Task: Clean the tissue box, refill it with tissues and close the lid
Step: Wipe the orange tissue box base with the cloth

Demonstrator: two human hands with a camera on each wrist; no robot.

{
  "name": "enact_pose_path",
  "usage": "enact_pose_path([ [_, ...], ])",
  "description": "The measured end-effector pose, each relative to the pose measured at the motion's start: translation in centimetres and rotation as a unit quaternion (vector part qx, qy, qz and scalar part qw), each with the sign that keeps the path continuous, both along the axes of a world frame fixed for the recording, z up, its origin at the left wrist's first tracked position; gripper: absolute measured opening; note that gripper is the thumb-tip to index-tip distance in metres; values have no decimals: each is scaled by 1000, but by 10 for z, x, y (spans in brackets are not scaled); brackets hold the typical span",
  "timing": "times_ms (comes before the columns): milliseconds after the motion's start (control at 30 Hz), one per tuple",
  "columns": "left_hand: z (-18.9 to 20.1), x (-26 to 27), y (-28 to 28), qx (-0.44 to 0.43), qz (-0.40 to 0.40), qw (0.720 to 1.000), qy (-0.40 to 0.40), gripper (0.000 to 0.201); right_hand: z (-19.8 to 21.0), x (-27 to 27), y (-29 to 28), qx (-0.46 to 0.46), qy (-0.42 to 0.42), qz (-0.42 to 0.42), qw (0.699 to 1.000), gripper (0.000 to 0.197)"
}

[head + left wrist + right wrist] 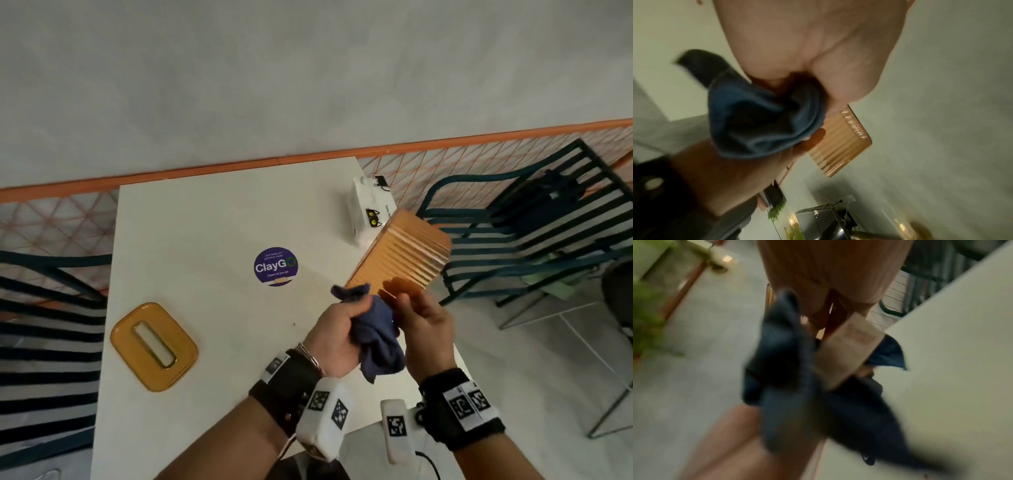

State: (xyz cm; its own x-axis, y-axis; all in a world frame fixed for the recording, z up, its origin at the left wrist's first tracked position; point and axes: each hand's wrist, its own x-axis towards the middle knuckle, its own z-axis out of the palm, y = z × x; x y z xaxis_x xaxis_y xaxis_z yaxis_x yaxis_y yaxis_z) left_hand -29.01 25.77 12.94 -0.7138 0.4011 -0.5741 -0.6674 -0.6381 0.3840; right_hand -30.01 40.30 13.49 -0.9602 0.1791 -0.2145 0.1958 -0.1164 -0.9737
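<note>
At lower left of the head view, the amber lid (153, 346) lies off on the desk (212, 219). At centre, a blue cloth (373, 337) is gripped by the left hand (337, 334) against the ribbed tissue box (404, 250), held aloft by the right hand (426, 334). Upper right, the tissue pack (364, 212) waits. Cleaning appears underway; refilling and closing remain.

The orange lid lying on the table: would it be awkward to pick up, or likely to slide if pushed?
The orange lid looks like rigid, glossy plastic lying flat on the smooth table, so it would probably slide, not roll or tip. Its low rim offers little grip; the central slot may help. It probably weighs little.
</note>
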Motion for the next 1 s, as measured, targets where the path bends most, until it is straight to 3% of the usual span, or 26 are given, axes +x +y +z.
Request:
enact_pose_path([
  [67, -4, 0, -2, -102, -56, 991, 65, 24, -6, 2, 4, 75, 18, 12, 997, 29],
  [133, -16, 1, -8, -272, -100, 946, 147, 22, -9, 3, 14, 85, 19, -4, 996, 30],
  [200, -31, 6, -17, -422, -144, 871, 204, 21, -12, 5, 28, 78, 7, -27, 997, 32],
  [333, -60, 9, -15, -567, -241, 745, 255, 35, -16, 15, 58, 103, -18, -37, 994, 29],
  [400, -79, 9, -10, -651, -298, 646, 262, 58, -16, 19, 70, 108, -26, -41, 993, 29],
  [433, -88, 10, -10, -678, -325, 614, 241, 72, -15, 21, 74, 105, -31, -44, 993, 30],
  [500, -107, 16, -11, -686, -341, 603, 222, 88, -14, 25, 81, 101, -37, -48, 993, 30],
  [533, -114, 20, -11, -689, -350, 580, 256, 94, -14, 26, 85, 103, -40, -47, 993, 30],
  [600, -133, 22, -7, -695, -385, 488, 360, 102, -18, 29, 90, 109, -47, -39, 992, 30],
  [733, -169, 21, 16, -666, -434, 356, 490, 78, -28, 30, 95, 124, -62, -15, 990, 30],
  [800, -183, 25, 24, -668, -449, 317, 502, 69, -30, 31, 95, 138, -63, 13, 988, 29],
  [867, -191, 26, 22, -694, -436, 296, 491, 65, -31, 29, 94, 149, -63, 42, 986, 28],
  [933, -193, 22, 14, -733, -416, 292, 451, 61, -34, 27, 93, 153, -71, 63, 984, 26],
  [1000, -192, 12, 0, -778, -384, 314, 385, 55, -36, 22, 91, 152, -76, 81, 982, 25],
])
